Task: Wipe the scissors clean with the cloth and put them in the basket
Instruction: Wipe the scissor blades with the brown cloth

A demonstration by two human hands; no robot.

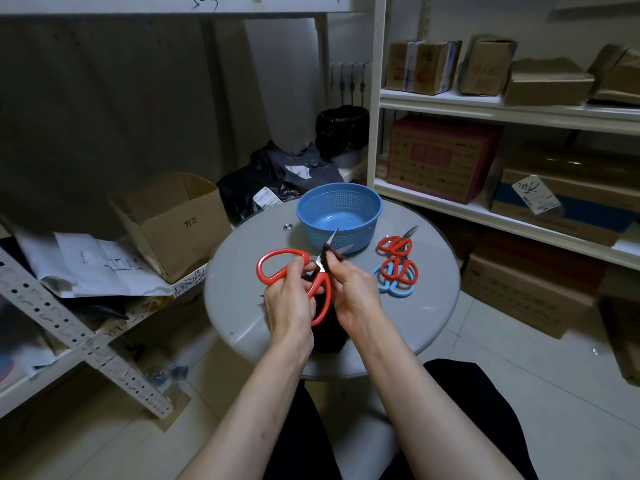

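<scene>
Table (242,306) round, grey; blue basket (367,230) at its far edge, nothing inside yet. Wiping step in hand: dark cloth (327,323) hangs just in front of basket, btwn both hands. Red scissors (318,284) held there too, blades spread, tips over basket's near wall. L hand (289,299) grips handles, wrist bent inward; R hand (349,289) pinches cloth onto a blade nr pivot. Next, prob: slide cloth to tip, close blades, lower into basket. Other pairs (398,271) lie right of basket.

three red scissors (320,284) (394,244) (399,270) — one blue pair (401,294) — one basket (339,206), one dark cloth (329,327).
</scene>
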